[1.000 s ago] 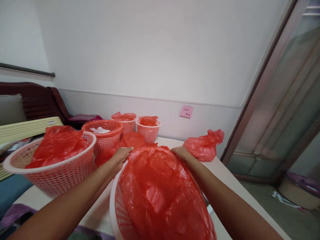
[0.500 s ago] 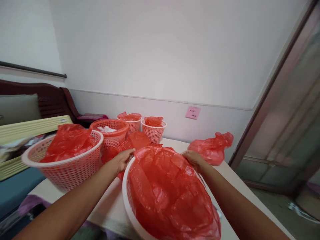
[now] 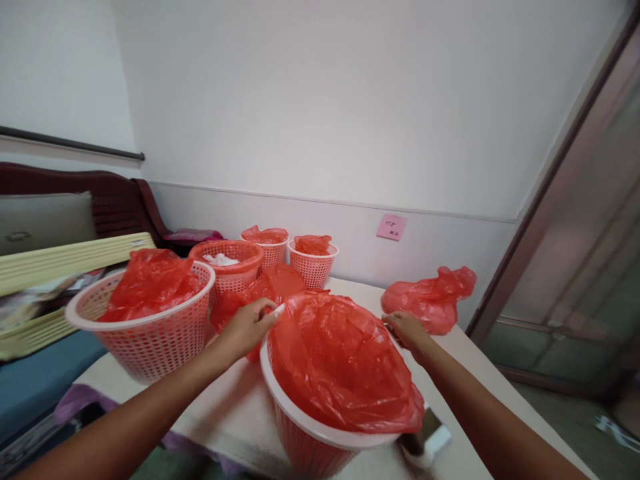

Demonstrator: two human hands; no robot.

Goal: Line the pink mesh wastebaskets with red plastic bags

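Note:
A pink-white perforated plastic wastebasket [image 3: 300,421] stands in front of me on the table. A red plastic bag [image 3: 345,367] lines it, its loose edge spreading over the rim at the front right. My left hand [image 3: 250,328] is closed at the far left of the rim, thumb and fingers pinching the rim where the bag's edge lies. On the other side my right hand [image 3: 406,330] has its fingers closed at the far right of the rim; the bag partly hides its grip. Beyond my left hand, another red bag [image 3: 280,283] lies crumpled on the table.
A larger pink basket [image 3: 160,343] with a red bag stands left. Behind are an orange-red basket [image 3: 227,273] and two small lined baskets [image 3: 314,270]. A bunched red bag [image 3: 430,300] lies right. A white-and-brown object [image 3: 427,437] sits beside my basket on the table [image 3: 220,420].
The lined basket has tipped more upright and away from me, showing its front wall. Both hands stay at its rim. The view has shifted slightly, revealing the white-and-brown object.

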